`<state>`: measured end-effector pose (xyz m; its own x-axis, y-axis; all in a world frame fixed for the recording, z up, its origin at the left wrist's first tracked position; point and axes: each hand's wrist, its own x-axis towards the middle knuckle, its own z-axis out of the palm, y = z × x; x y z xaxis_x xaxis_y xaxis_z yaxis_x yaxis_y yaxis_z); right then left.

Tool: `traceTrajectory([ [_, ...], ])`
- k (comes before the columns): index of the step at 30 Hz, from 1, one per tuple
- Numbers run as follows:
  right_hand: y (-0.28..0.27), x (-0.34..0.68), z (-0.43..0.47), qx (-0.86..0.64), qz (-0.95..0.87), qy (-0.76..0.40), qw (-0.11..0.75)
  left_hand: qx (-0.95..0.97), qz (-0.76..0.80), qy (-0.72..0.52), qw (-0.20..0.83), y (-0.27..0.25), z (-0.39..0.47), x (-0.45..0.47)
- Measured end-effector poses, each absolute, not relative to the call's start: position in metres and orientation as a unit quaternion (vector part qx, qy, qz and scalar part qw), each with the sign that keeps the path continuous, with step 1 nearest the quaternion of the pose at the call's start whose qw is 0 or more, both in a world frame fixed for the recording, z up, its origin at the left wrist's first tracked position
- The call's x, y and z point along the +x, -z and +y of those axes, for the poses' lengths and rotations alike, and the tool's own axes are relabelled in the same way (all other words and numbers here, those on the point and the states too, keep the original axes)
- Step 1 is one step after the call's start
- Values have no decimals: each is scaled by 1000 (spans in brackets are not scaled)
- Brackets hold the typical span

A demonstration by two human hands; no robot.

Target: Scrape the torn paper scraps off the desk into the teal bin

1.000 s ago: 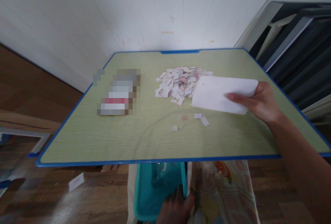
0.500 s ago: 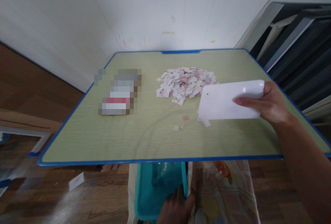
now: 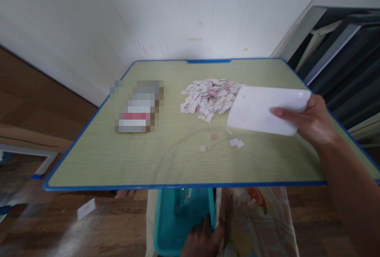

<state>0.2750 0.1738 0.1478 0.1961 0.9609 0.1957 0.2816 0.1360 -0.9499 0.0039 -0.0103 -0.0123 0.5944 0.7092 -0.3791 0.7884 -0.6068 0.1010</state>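
Note:
My right hand (image 3: pixel 311 120) grips a white plastic board (image 3: pixel 264 108) by its right end, thumb flat on top. The board has a small hole near its far left corner and is held tilted over the table, its left part overlapping a heap of small paper scraps (image 3: pixel 210 98). Several loose scraps (image 3: pixel 236 143) lie just in front of the board, with another paper scrap (image 3: pixel 202 148) further left. Below the table edge, my left hand (image 3: pixel 202 239) is closed on the right rim of a teal plastic tub (image 3: pixel 169 233); part of that hand is cut off by the frame.
The green table (image 3: pixel 118 162) has a blue edge and stands against a white wall (image 3: pixel 178 19). A pixelated box-like object (image 3: pixel 136 108) lies on its left side. Dark folded frames (image 3: pixel 347 55) lean at the right. A patterned cloth (image 3: pixel 255 225) hangs beside the tub.
The white board has tilted and shifted slightly right, rising off the scraps at its near left corner, which now lie uncovered. My left hand stays on the tub.

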Motion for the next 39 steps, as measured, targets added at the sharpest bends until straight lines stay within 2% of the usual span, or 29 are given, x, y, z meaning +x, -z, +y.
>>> traceTrajectory([
  [9, -143, 263, 177, -580, -568, -324, 485, 876, 429, 173, 136, 10, -8, 6],
  [13, -141, 254, 181, -573, -590, -269, 502, 877, 416, 170, 170, 8, -7, 6],
  [19, -139, 245, 185, -556, -645, -253, 458, 868, 425, 179, 184, 7, -6, 6],
  [25, -146, 251, 176, -554, -595, -219, 540, 875, 426, 173, 151, 8, -7, 6],
  [31, -147, 250, 176, -556, -613, -258, 499, 880, 426, 156, 144, 11, -11, 5],
  [36, -149, 258, 175, -560, -588, -211, 544, 883, 429, 137, 134, 15, -12, 4],
  [39, -149, 261, 173, -565, -587, -211, 539, 883, 424, 146, 138, 16, -12, 3],
])
